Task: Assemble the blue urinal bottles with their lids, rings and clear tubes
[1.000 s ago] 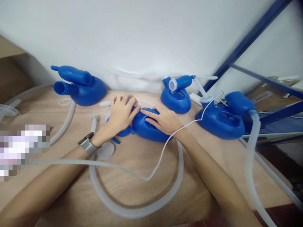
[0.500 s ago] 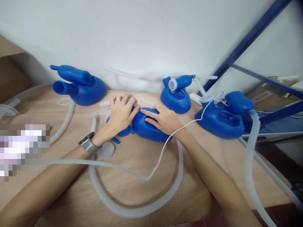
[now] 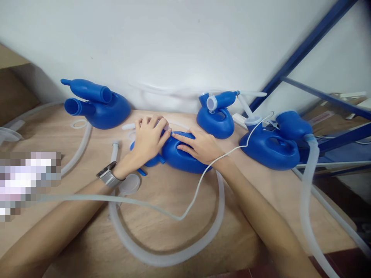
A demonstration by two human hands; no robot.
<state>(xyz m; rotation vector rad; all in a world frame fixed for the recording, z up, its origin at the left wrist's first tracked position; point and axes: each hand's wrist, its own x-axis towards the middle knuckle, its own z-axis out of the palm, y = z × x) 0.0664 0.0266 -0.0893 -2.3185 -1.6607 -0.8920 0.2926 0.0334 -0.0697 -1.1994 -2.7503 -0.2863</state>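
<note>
A blue plastic urinal bottle lies on the wooden table, under both of my hands. My left hand arches over its neck end, gripping there; a whitish piece shows by the fingertips, but most of it is covered. Across the bottle's upper side, my right hand holds the body, index finger reaching to the left hand's fingertips. Blue parts stick out beneath my left wrist. A translucent round lid and a white tube piece lie near that wrist.
Other blue urinal bottles stand at back left, back centre and right. A thick translucent hose loops in front. A thin white cord crosses over my right wrist. A blue metal frame rises at right.
</note>
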